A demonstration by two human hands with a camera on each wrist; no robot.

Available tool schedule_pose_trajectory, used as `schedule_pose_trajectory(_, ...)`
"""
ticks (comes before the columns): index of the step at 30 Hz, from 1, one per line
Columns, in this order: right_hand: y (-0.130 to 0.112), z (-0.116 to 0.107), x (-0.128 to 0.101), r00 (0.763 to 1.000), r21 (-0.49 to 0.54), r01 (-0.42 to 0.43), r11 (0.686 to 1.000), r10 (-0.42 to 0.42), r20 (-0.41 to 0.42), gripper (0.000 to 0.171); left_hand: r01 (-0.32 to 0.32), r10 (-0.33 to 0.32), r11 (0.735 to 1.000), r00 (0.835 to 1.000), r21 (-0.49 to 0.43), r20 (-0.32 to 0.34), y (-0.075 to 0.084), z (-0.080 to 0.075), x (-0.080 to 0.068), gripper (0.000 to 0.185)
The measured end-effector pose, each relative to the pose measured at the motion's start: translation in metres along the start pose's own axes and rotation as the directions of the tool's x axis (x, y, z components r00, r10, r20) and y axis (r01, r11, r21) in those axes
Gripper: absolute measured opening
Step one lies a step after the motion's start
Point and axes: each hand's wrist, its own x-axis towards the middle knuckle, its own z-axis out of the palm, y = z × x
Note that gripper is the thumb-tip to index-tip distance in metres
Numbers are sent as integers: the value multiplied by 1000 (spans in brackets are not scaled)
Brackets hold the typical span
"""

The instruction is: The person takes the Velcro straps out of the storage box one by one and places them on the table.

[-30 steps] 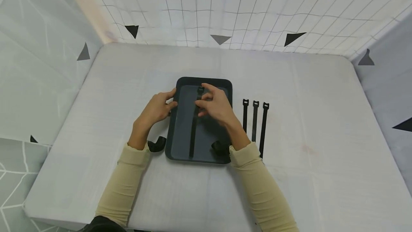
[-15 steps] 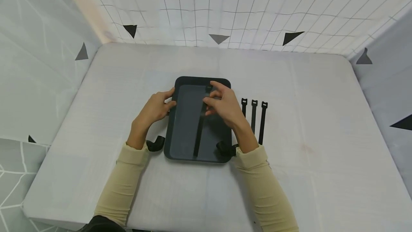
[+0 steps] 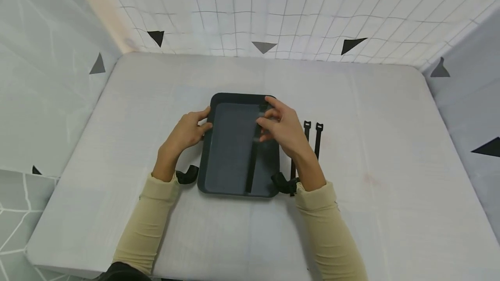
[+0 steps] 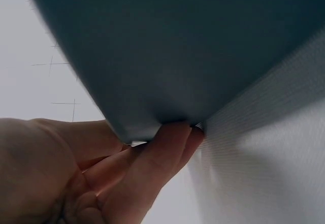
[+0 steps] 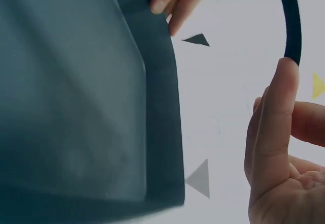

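Observation:
A dark grey rectangular tray [image 3: 230,151] lies on the white-covered table. On its left rim, my left hand [image 3: 186,130] grips the edge with the thumb on top; the left wrist view shows the fingers [image 4: 157,163] under the tray's side. Over the tray's right half, my right hand [image 3: 284,127] pinches a black cable strap [image 3: 253,164] near its slotted head, and the strap hangs lengthwise down the tray. In the right wrist view, the strap [image 5: 292,26] rises from the fingertips [image 5: 287,74].
More black straps [image 3: 318,140] lie side by side on the table [image 3: 390,151] right of the tray, partly hidden behind the right forearm. A white gridded curtain [image 3: 250,12] stands behind the table, with grey sheets [image 3: 50,77] at the sides.
My right hand has moved to the right across the tray, taking the strap with it. The left hand has kept its grip on the tray's rim.

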Motion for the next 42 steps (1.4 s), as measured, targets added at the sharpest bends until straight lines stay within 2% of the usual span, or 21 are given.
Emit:
schedule_pose_trajectory(11, -1, -27, -15, 999, -11, -23, 1000, 22, -32, 67, 6, -6, 1000, 1000, 17, -4, -4, 1, -2, 59)
schedule_pose_trajectory(24, 8, -42, -25, 999, -75, -37, 997, 35, -19, 65, 12, -12, 1000, 1000, 9, -10, -1, 3, -2, 60)
schedule_pose_trajectory(32, 11, -58, -34, 998, -122, -28, 992, 22, -54, 61, 18, -18, 1000, 1000, 1, 1, -2, 2, -1, 59)
schedule_pose_trajectory(42, 14, -72, -43, 997, -114, -55, 992, 48, -63, 61, 13, -13, 1000, 1000, 26, -3, 1, 0, 0, 60)
